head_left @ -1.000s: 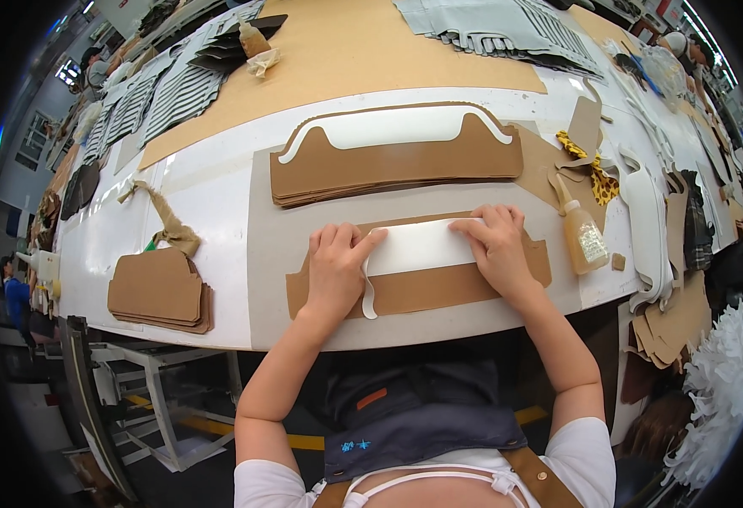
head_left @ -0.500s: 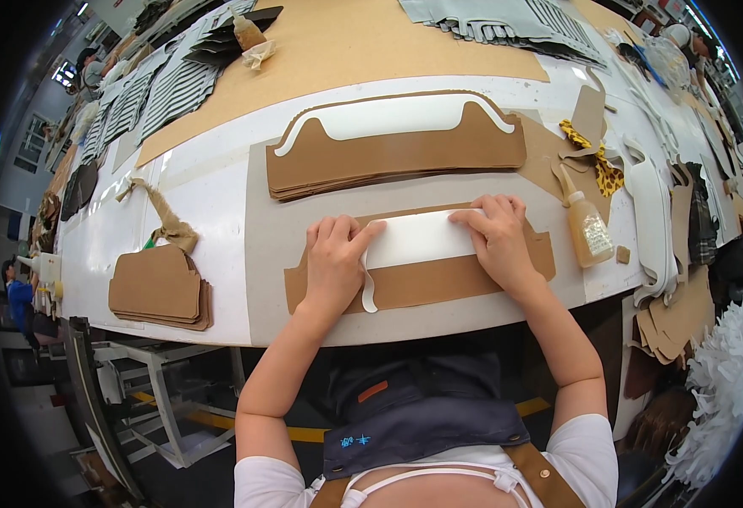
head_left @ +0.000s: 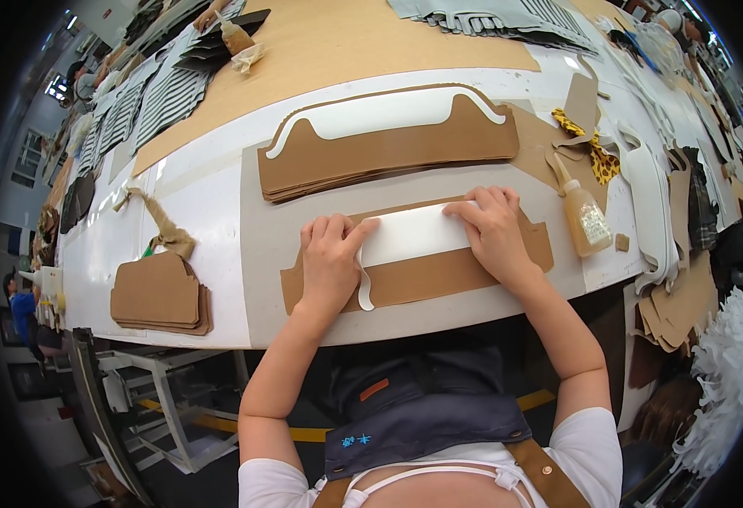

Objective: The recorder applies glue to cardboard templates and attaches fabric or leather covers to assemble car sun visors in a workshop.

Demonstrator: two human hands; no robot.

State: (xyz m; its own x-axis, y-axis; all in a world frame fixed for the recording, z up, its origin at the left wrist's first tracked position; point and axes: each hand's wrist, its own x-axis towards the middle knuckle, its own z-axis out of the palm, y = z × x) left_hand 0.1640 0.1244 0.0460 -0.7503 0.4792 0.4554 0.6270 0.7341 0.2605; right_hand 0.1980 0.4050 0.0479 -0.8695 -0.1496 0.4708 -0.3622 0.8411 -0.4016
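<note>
A brown panel that looks like leather lies flat near the table's front edge. On top of it rests a white shaped piece, its narrow curved end hanging down beside my left wrist. My left hand grips the white piece's upper left part, fingers curled and thumb stretched along its top edge. At the upper right, my right hand has its fingers bent and thumb pressed on the same edge. Both hands cover parts of the white piece and the brown panel.
Beyond lies a stack of brown panels topped by another white shaped piece. A squeeze bottle stands to the right. At left are smaller brown pieces and a cloth strip. Striped pieces lie at the far left.
The view has shifted slightly. Both hands stay at the white piece's upper edge with almost the same grip. Another person's hand now shows at the far upper left.
</note>
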